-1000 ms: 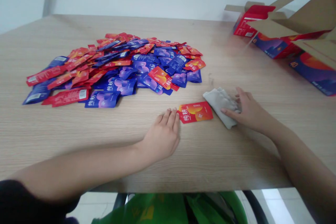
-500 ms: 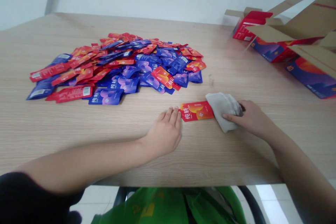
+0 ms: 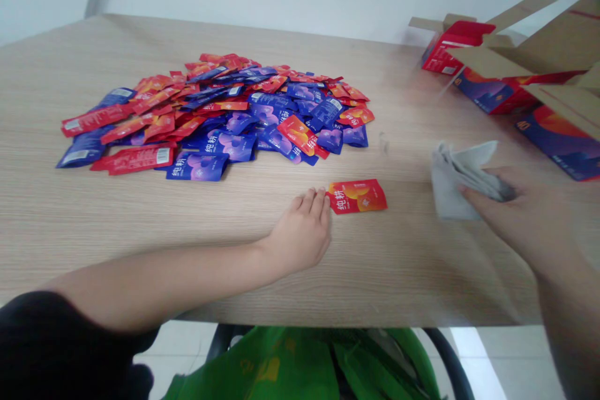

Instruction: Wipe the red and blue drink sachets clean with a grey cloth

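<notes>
A single red and orange sachet (image 3: 357,195) lies flat on the wooden table (image 3: 290,269) in front of me. My left hand (image 3: 302,230) rests flat beside it, fingers together, fingertips touching its left edge. My right hand (image 3: 525,215), blurred by motion, grips a crumpled grey-white cloth (image 3: 457,178) to the right of the sachet, lifted a little off the table. A big heap of red and blue sachets (image 3: 220,115) spreads over the table behind my left hand.
Opened cardboard cartons with red and blue printing (image 3: 510,69) stand at the far right, flaps up. A green bag (image 3: 290,365) sits below the table's near edge, with dark chair legs beside it. A white wall runs behind the table.
My right hand has pulled the cloth off the sachet's right end and carried it to the right. My left hand stays at the sachet's left edge.
</notes>
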Demonstrator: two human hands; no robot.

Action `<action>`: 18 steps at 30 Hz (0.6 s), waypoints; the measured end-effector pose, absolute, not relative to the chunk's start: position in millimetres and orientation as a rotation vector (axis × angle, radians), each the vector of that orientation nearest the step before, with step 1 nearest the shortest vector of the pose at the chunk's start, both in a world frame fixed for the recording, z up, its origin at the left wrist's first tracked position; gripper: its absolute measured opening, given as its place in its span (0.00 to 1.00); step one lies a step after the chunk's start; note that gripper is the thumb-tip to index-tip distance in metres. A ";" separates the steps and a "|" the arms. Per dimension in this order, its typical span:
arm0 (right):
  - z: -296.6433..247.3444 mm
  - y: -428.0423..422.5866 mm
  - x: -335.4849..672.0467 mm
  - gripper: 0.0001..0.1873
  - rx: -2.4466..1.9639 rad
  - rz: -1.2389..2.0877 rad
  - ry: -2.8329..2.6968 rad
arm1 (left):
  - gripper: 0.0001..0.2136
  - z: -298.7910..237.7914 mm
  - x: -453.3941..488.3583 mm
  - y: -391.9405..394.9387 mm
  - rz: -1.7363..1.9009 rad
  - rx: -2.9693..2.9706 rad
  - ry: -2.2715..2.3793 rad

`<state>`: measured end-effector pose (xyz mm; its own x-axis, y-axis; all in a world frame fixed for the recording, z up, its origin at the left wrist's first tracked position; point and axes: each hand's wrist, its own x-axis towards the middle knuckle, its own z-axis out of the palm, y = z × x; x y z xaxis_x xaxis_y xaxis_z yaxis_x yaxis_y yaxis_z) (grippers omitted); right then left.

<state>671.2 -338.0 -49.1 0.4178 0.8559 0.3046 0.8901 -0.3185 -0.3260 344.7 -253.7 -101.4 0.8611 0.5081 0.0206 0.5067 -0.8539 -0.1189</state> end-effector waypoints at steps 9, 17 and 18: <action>-79.6 -333.5 666.2 0.13 -2.070 -0.335 -1.956 | 0.28 -98.9 345.0 -252.3 0.067 -2.930 -0.800; -86.2 -339.5 628.4 0.13 -1.936 -0.261 -1.993 | 0.28 -97.0 345.2 -252.8 0.089 -2.940 -0.801; -82.8 -340.3 628.3 0.12 -1.921 -0.211 -1.996 | 0.28 -97.3 345.2 -252.5 0.085 -2.940 -0.800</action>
<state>628.3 -340.3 -82.8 -0.0100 0.9340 0.3570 0.9881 0.0641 -0.1399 345.2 -252.5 -97.3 0.8609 0.5080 -0.0293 0.5028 -0.8581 -0.1046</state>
